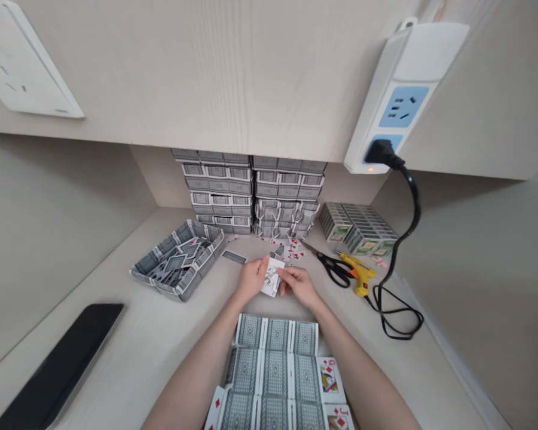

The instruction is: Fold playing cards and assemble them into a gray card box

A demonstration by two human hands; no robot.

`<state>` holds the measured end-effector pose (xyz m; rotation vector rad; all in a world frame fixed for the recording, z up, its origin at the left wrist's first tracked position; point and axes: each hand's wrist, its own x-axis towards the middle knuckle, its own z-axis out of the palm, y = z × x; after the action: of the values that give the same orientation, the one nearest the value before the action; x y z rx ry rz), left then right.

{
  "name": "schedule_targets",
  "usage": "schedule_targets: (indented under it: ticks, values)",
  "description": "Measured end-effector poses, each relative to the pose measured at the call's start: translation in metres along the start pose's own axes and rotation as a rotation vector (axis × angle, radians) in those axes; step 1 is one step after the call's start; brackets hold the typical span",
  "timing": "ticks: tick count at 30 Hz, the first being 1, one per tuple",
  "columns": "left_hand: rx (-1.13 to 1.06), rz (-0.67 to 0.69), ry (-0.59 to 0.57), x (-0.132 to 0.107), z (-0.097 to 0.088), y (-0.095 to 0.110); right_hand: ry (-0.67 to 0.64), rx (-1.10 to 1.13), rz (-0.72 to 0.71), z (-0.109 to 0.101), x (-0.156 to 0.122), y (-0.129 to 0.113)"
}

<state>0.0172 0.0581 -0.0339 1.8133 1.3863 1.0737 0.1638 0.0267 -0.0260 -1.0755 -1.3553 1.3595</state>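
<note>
With the held card as the dial's centre and twelve pointing away from the person, both hands are pinched on one playing card, face up and showing a black-and-white figure: the left hand clasps its nine o'clock edge, the right hand its three o'clock edge, so the two sit close together with the card between them, over the pale desk. At six o'clock, between the forearms, lies a panel of cards set in rows with patterned backs upward; a queen of diamonds juts from its side at five o'clock. A face-down card rests at ten o'clock, and past it a tray built of cards holds a loose heap of cards. Scattered red-suit cards lie at one o'clock, in front of two tall stacks of card-built boxes rising around twelve. Toward three o'clock are black-handled scissors and, beside them, a yellow glue gun; rows of small packs stand at two. A black cord hangs in loops from a power strip at one o'clock. A flat dark object lies at eight.
</note>
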Motion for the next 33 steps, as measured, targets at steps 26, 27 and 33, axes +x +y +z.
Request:
schedule_targets:
  ticks: [26, 27, 33]
  values:
    - [-0.695, -0.162, -0.191, 0.005, 0.001, 0.0, 0.116, 0.09, -0.048, -0.004, 0.006, 0.007]
    - [-0.703, -0.166, -0.19, 0.005, 0.002, 0.001, 0.118, 0.101, -0.048, -0.004, 0.007, 0.008]
    - [-0.716, -0.183, -0.2, 0.005, 0.002, 0.003, 0.104, 0.146, -0.029, -0.005, 0.006, 0.007]
